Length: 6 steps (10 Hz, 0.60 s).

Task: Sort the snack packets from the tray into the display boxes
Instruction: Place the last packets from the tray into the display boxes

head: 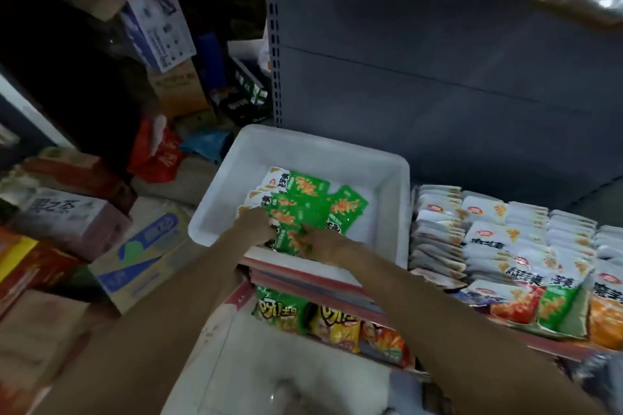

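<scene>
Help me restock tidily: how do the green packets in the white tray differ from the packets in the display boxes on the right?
The green packets lie flat, loosely overlapping in the white tray; the boxed packets stand on edge in tight rows. The tray holds only green ones; the boxes show mostly white tops, with red, green and orange fronts. Both hands, left hand and right hand, are on the tray pile; no hand touches the boxed ones. Both look like the same snack line.
</scene>
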### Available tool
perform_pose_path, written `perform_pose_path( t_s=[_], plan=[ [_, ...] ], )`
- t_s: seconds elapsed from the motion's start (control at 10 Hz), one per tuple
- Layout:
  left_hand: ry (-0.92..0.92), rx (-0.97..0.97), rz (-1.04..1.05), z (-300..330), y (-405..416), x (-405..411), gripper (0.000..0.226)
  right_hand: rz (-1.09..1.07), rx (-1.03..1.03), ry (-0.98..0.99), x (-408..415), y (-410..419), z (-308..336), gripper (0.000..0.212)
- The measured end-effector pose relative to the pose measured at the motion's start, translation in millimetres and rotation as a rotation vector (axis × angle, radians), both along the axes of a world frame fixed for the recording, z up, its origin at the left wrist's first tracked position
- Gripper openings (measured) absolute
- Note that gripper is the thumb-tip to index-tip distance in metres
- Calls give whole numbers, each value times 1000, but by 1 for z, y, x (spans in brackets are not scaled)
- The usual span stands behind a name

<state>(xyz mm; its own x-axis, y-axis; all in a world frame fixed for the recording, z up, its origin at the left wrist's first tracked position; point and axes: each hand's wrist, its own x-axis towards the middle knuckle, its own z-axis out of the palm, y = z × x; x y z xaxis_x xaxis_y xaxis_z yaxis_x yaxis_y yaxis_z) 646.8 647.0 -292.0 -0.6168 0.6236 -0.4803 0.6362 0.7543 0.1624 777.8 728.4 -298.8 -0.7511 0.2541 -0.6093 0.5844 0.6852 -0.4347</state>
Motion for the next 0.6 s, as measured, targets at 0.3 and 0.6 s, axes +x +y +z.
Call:
perform_pose_path(
  t_s=[0.3,0.6],
  plan=[
    [-84,325,56,-22,-3,-25,17,-97,64,-51,2,2,-2,49],
    [-270,935,-76,45,-5,25,3,-448,77,580,29,14,41,17]
  ],
)
